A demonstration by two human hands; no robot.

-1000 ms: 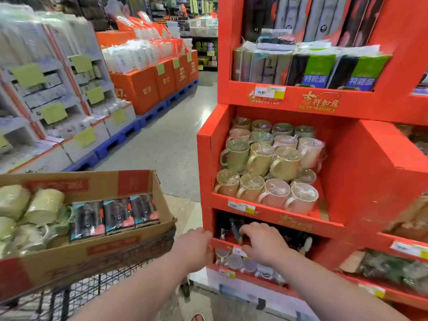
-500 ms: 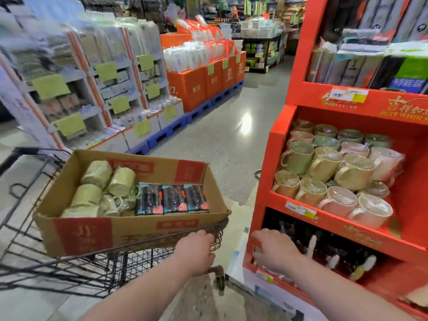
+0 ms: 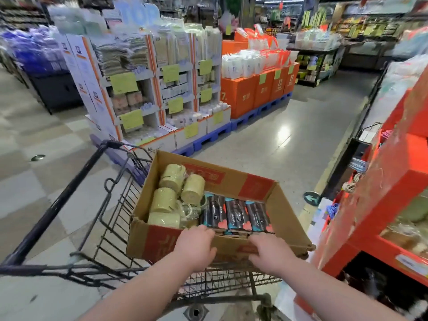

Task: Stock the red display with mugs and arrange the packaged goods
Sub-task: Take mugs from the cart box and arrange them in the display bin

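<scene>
- both hands are on the cardboard box (image 3: 287,205), side by side on its near wall with a gap between them
- left hand (image 3: 195,246) has its fingers hooked over the near rim, right next to the dark packets (image 3: 236,215)
- right hand (image 3: 269,253) grips the same rim a bit further right
- the box sits in the wire cart (image 3: 120,205), pushed to the cart's right end
- inside it, pale yellow-green mugs (image 3: 162,200) in clear wrap lie on their sides on the left, with three packets in a tight row on the right
- red display (image 3: 393,181) stands just right of the cart, its shelves too blurry to read
- across the aisle, orange boxes (image 3: 245,96) sit on blue pallets (image 3: 245,119)
</scene>
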